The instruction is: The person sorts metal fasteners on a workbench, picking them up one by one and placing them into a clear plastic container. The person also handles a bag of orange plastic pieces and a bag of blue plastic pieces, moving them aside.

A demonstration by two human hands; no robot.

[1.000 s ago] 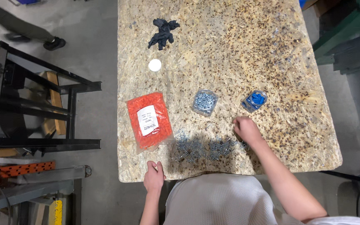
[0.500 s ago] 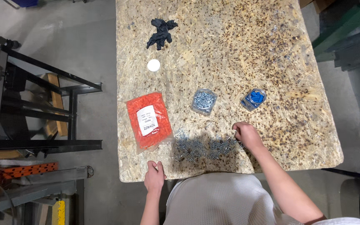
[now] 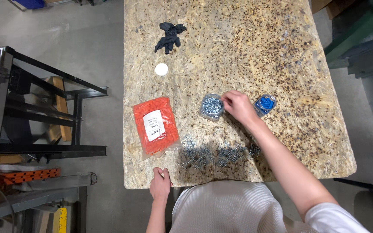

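A small clear tub of silver screws point(image 3: 211, 106) stands on the chipboard worktop point(image 3: 260, 51), and the right hand point(image 3: 236, 105) reaches over its right rim, fingers point(image 3: 226, 98) bunched together at the tub's edge; whether they pinch a screw cannot be told. Just right of that hand sits a clear tub of blue plugs point(image 3: 263, 105). Nearer the body than the fingers, a loose heap of screws point(image 3: 214, 154) spreads across the worktop. Left of the tub lies an orange bag with a white label point(image 3: 155, 125). The left hand point(image 3: 160, 184) rests at the worktop's near edge, fingers curled on it, gripping nothing. Beyond the fingers lie a white cap point(image 3: 161, 69) and a crumpled black glove point(image 3: 169, 37).
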